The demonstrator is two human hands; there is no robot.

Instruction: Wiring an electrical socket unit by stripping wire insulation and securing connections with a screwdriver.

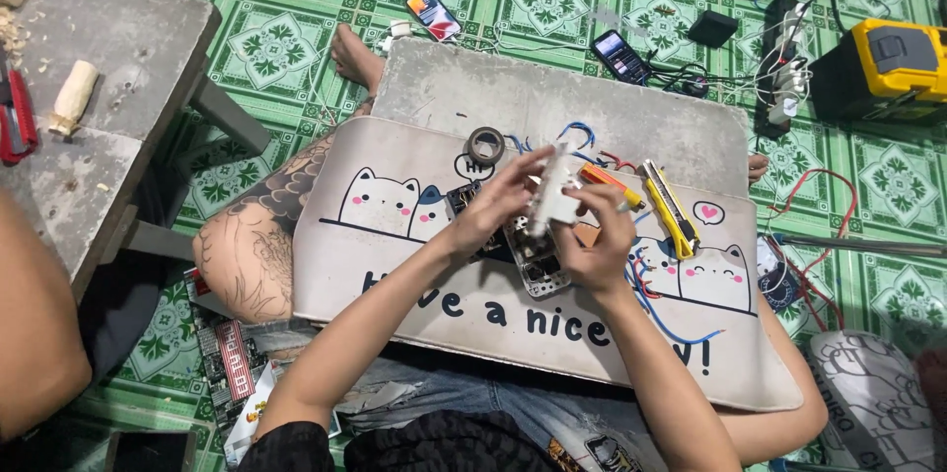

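White switch module (552,198) stands long-axis upright above the cat mat (395,265), pinched between both: left hand (493,208) clamped on its left, right hand (597,235) on its right

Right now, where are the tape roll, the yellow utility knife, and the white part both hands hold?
tape roll (484,145), head view, on its upper rim.
yellow utility knife (671,208), head view, mid-handle.
white part (552,198), head view, on its flat side between the hands.

Green patterned floor tiles (296,28), seemingly vinyl
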